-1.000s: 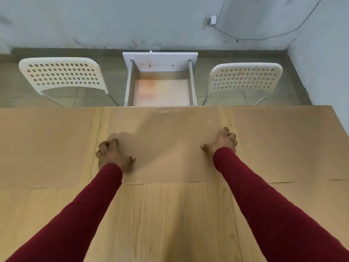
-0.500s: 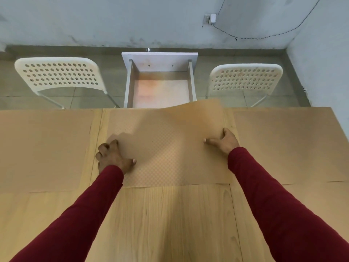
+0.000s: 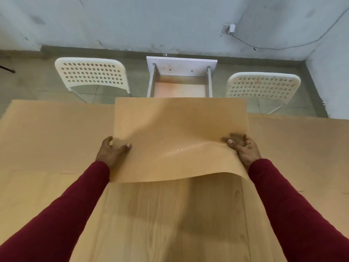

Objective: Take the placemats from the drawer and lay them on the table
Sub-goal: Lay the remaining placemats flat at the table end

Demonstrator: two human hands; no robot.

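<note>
A tan placemat (image 3: pixel 177 140) with a fine embossed dot pattern hangs lifted above the middle of the wooden table (image 3: pixel 170 220), sagging between my hands. My left hand (image 3: pixel 111 151) pinches its left edge and my right hand (image 3: pixel 242 148) grips its right edge. Another tan placemat (image 3: pixel 49 137) lies flat on the table's left part, and one more placemat (image 3: pixel 302 148) lies flat on the right. Beyond the far table edge the open drawer (image 3: pixel 181 87) shows a bare wooden bottom.
Two white perforated chairs stand past the far edge, one chair (image 3: pixel 90 74) left of the drawer and one chair (image 3: pixel 264 86) right of it. A grey wall with a socket and cable (image 3: pixel 229 28) closes the back and right side.
The middle placemat lay flat under both hands a second ago. Its right side rose first, and now both hands hold it up off the table.
</note>
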